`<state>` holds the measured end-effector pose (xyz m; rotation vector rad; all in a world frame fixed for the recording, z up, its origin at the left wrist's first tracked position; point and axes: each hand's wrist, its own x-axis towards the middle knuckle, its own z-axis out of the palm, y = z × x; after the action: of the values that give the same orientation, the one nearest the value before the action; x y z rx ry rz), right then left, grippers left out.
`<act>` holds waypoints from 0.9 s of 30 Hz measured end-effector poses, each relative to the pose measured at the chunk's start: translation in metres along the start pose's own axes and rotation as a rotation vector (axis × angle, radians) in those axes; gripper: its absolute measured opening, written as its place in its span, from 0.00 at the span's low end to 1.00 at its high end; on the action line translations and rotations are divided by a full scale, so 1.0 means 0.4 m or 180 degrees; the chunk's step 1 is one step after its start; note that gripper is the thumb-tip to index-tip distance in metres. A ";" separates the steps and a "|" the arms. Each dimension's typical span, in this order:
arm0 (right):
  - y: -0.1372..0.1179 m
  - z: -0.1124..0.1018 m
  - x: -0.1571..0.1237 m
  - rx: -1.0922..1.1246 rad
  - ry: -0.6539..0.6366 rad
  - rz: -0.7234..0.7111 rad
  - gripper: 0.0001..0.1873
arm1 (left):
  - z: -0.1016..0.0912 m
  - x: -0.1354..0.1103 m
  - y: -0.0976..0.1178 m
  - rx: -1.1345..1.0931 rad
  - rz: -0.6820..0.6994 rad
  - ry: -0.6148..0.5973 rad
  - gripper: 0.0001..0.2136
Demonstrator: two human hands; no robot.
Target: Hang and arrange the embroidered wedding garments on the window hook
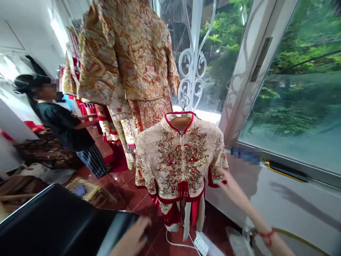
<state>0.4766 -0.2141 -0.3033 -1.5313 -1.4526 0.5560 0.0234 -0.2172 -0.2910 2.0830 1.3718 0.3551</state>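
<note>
A cream jacket (183, 156) with gold beading, red embroidery and red trim hangs on a hanger (183, 103) in front of me. My right hand (226, 183) is at the jacket's sleeve on the right, with fingers closed on its red-edged cuff. Lower down, my left hand (135, 233) is in front of a black glossy surface (66, 224), apart from the jacket. Motion smears its fingers, and I see nothing clearly held in it. Red and pale cloth strips (195, 213) hang below the jacket's hem.
Larger gold brocade garments (141, 53) hang behind the jacket. A person (69, 124) in black stands at the left by more hanging garments. A windowed wall (293, 89) borders the right. A power strip (201, 243) with a white cable is on the red tiled floor (130, 192).
</note>
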 end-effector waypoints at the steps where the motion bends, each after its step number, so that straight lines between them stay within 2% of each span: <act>1: -0.029 -0.024 0.086 -0.0166 0.0387 -0.0344 0.29 | -0.046 0.047 0.021 0.0027 0.0058 0.0367 0.18; 3: -0.085 -0.065 0.252 -0.0193 0.1147 -0.0859 0.32 | -0.162 0.153 0.072 0.0005 0.0261 0.1510 0.21; 4: -0.108 -0.079 0.324 -0.0112 0.1384 -0.1020 0.33 | -0.224 0.207 0.099 -0.0081 0.0387 0.2257 0.22; 5: -0.126 -0.088 0.384 0.0002 0.1374 -0.1121 0.34 | -0.284 0.259 0.126 -0.0222 0.0510 0.2732 0.22; 6: -0.138 -0.093 0.431 0.0144 0.1287 -0.1117 0.33 | -0.337 0.306 0.150 -0.0475 0.0568 0.2963 0.21; 7: -0.145 -0.093 0.465 0.0257 0.1202 -0.1092 0.31 | -0.380 0.347 0.171 -0.0778 0.0541 0.2993 0.18; 9: -0.149 -0.083 0.500 0.0399 0.1155 -0.1000 0.28 | -0.429 0.403 0.197 -0.1030 0.0503 0.2966 0.13; 11: -0.146 -0.070 0.508 0.0424 0.1353 -0.0930 0.26 | -0.434 0.432 0.208 -0.1130 0.0469 0.3083 0.14; 15: -0.151 -0.061 0.529 0.0354 0.1701 -0.0774 0.23 | -0.376 0.457 0.224 -0.1222 0.0448 0.3810 0.15; 19: -0.175 -0.088 0.581 0.0238 0.1619 -0.0594 0.16 | -0.321 0.476 0.248 -0.1154 0.0394 0.4560 0.14; 22: -0.214 -0.096 0.563 0.0186 0.1564 -0.0515 0.12 | -0.301 0.474 0.267 -0.1049 0.0421 0.4823 0.12; 24: -0.261 -0.066 0.500 0.0138 0.1957 -0.0500 0.13 | -0.291 0.464 0.296 -0.0637 0.0808 0.4895 0.11; 25: -0.292 -0.037 0.458 0.0120 0.2169 -0.0519 0.15 | -0.286 0.459 0.318 -0.0291 0.1187 0.4795 0.11; 26: -0.325 0.003 0.414 0.0117 0.2516 -0.0564 0.15 | -0.280 0.456 0.346 0.0130 0.1631 0.4538 0.12; 27: -0.360 0.050 0.373 0.0175 0.2488 -0.0694 0.14 | -0.274 0.454 0.378 0.0579 0.2041 0.4129 0.13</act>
<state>0.4143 -0.0847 -0.1523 -1.3038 -0.9552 -0.1390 0.1538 -0.0580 -0.1313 2.4457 1.2449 2.1900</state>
